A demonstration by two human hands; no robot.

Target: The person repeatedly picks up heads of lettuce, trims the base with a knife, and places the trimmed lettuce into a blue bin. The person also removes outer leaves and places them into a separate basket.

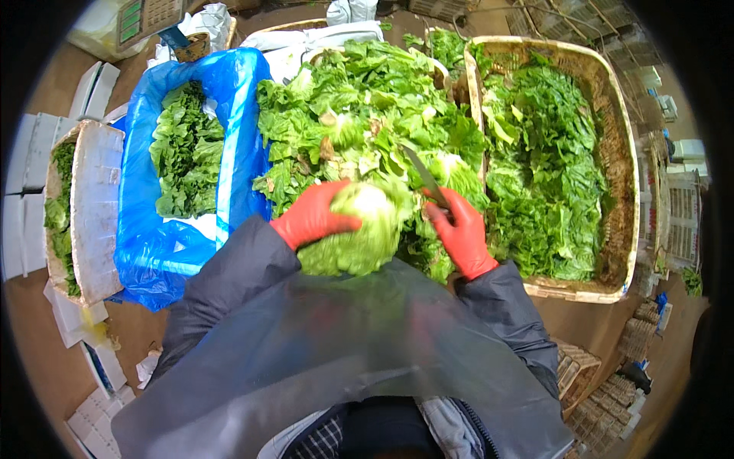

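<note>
My left hand [315, 214], in a red glove, grips a head of lettuce [358, 241] close to my apron; its pale cut base faces up and its lower leaves are blurred. In my right hand [459, 229], also red-gloved, is a knife [424, 172] with its blade pointing up and away to the left. The blade is apart from the lettuce head. Beyond both hands spreads a heap of loose lettuce leaves [367, 92], some browned, with pale stem pieces among them.
Left stands a crate lined with blue plastic [137, 229], holding lettuce heads [186, 152]. Past it is a white foam box [97, 212] with greens. A dirty plastic crate [622, 172] of leafy lettuce [545, 172] stands right. A scale [150, 23] is at the upper left.
</note>
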